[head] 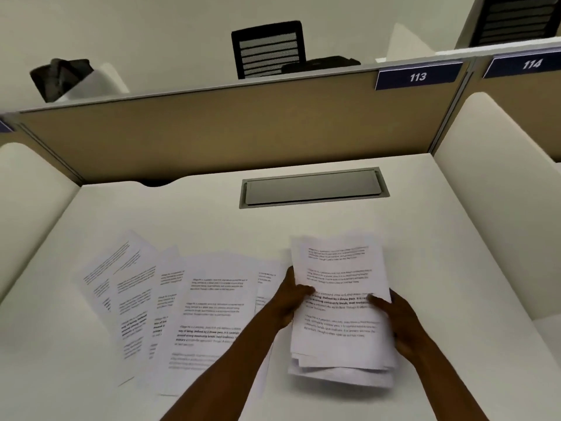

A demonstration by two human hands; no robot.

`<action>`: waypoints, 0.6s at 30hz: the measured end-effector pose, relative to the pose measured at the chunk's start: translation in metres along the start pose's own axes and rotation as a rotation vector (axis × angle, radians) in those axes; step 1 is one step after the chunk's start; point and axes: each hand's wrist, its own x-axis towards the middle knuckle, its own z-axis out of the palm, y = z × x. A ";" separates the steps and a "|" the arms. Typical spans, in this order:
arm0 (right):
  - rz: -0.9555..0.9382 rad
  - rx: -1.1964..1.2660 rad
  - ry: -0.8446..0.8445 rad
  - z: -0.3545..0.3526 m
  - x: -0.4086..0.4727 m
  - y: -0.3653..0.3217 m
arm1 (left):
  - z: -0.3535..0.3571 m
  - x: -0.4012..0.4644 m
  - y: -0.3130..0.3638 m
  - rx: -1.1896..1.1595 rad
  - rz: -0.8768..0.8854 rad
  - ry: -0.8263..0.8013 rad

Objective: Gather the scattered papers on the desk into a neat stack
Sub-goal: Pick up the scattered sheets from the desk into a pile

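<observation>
A bundle of printed white sheets (340, 323) is lifted slightly above the white desk (425, 238), right of centre. My left hand (293, 299) grips its left edge, thumb on top. My right hand (397, 320) grips its right edge, thumb pressed on the top page. The bundle's lower edges are uneven. Several more printed sheets (170, 308) lie fanned and overlapping on the desk to the left, partly under my left forearm.
A grey cable hatch (312, 188) is set into the desk behind the papers. A tan partition (212, 129) with label 113 closes the back. White side panels (498, 177) flank the desk. Black chairs stand beyond the partition.
</observation>
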 end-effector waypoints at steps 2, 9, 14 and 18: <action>-0.015 -0.087 0.051 0.004 -0.002 0.001 | -0.003 -0.006 -0.006 0.089 0.038 0.035; 0.013 -0.200 -0.014 0.016 -0.004 0.004 | -0.020 -0.026 -0.003 0.236 0.077 0.068; -0.011 -0.379 -0.099 0.034 0.002 0.014 | -0.023 -0.028 -0.013 0.407 0.069 0.100; -0.021 -0.271 -0.042 0.038 0.007 0.014 | -0.043 -0.036 -0.015 0.450 0.150 0.464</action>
